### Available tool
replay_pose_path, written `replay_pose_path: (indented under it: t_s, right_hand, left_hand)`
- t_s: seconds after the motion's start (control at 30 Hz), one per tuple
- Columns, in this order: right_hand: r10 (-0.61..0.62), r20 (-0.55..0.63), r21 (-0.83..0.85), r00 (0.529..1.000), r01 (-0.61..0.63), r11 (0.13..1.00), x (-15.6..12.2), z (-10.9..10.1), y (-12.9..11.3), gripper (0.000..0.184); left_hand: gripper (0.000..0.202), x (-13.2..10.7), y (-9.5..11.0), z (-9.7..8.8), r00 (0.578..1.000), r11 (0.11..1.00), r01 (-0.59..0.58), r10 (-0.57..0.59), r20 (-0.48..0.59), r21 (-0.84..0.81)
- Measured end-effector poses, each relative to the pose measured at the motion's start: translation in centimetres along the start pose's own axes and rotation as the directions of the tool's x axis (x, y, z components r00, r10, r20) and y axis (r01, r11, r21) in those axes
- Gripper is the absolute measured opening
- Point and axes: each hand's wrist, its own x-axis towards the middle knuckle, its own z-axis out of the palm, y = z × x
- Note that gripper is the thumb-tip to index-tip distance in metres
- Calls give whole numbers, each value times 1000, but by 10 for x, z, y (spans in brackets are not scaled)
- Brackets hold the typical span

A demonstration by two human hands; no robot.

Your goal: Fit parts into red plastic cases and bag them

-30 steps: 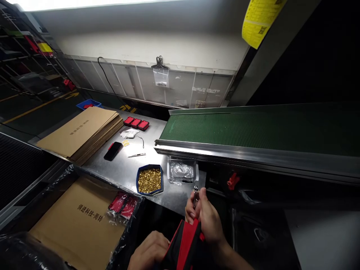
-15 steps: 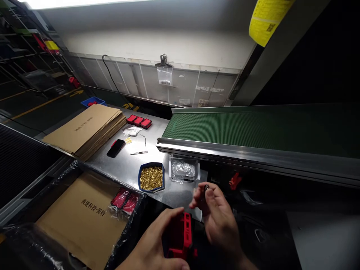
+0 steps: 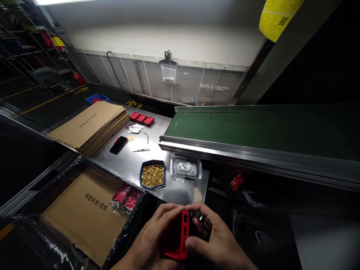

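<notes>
The red-and-black case point(image 3: 180, 235) was held edge-up just in front of the blue tray point(image 3: 140, 176), below the bench edge. The left hand point(image 3: 150, 243) was wrapped around the case's dark side. The right hand point(image 3: 218, 242) had its thumb on the red edge and pinched a small metal part point(image 3: 199, 216) against the case's top corner. Judging by that, the part looked brought to the case but not yet seated, and the case was still in hand. The blue tray was heaped with small brass pieces. Just right of it, a white holder point(image 3: 172, 169) held crumpled clear bags. Left of and below the tray, a plastic-lined carton point(image 3: 84, 213) held a cardboard sheet and two bagged red cases point(image 3: 127, 196). Well behind the tray lay three more red cases point(image 3: 141, 119) in a row.
</notes>
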Motion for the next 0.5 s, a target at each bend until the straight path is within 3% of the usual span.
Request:
replay_pose_path:
  t_s: [0.07, 0.27, 0.5]
  right_hand:
    - [-7, -66, -15, 998, 6, 1000, 3, -1, -1, 47]
    - [4, -80, -100, 997, -12, 995, 11, -9, 5, 62]
    - [46, -108, -29, 993, -49, 998, 16, -8, 6, 51]
  left_hand:
    - [83, 1, 1, 1, 1000, 1000, -23, 23, 12, -2]
    - [82, 0, 0, 3, 999, 993, 42, -42, 7, -108]
    - [78, 5, -1, 5, 999, 987, 30, -24, 38, -161]
